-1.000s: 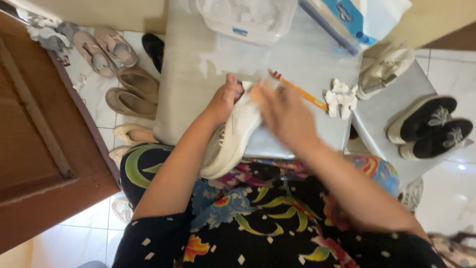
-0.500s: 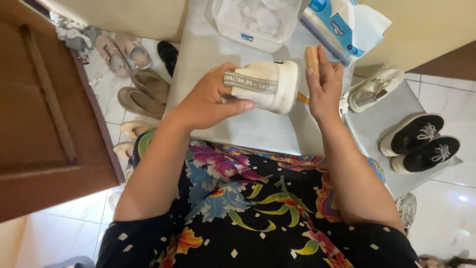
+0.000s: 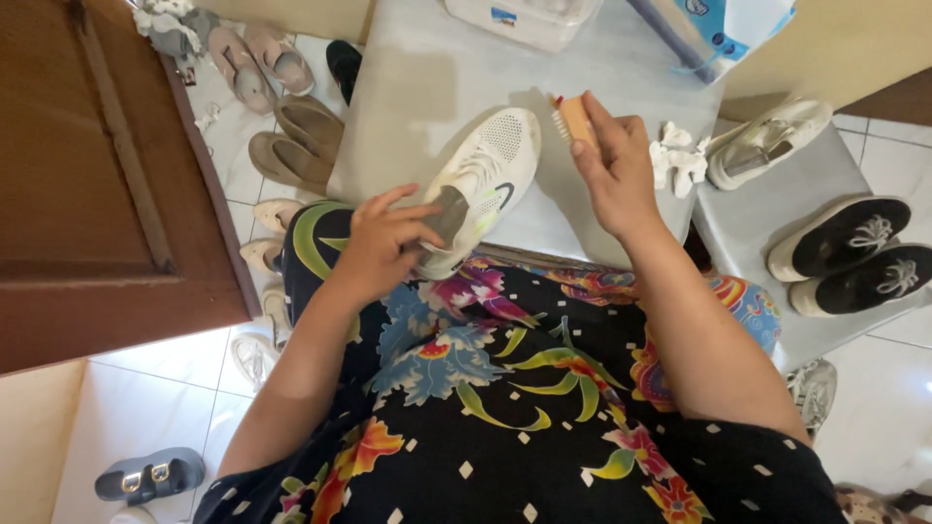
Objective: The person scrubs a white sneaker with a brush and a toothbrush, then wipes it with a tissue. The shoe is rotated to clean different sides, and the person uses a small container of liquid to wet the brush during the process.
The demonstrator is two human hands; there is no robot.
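1. White sneaker [image 3: 478,189] lies toe-away on the pale grey tabletop [image 3: 408,107], its heel at the near edge just above the person's lap
2. Left hand [image 3: 381,243] has its fingers wrapped around the heel and collar of the sneaker, holding it fast
3. Right hand [image 3: 614,167] is clenched around a small wooden brush [image 3: 573,118], bristles turned toward the toe; brush and shoe look just apart
4. Judged by its mesh upper and foam sole, the sneaker should be light and soft on top, stiffer along the sole; the heel counter or the sole edge gives the firmest hold, while the mesh toe would dent under pressure
5. Nearby: a crumpled white cloth [image 3: 677,160] beside the right hand, another white shoe [image 3: 767,144] on a lower grey surface, two black shoes [image 3: 859,254] to the right, and sandals [image 3: 296,141] on the tiled floor at left
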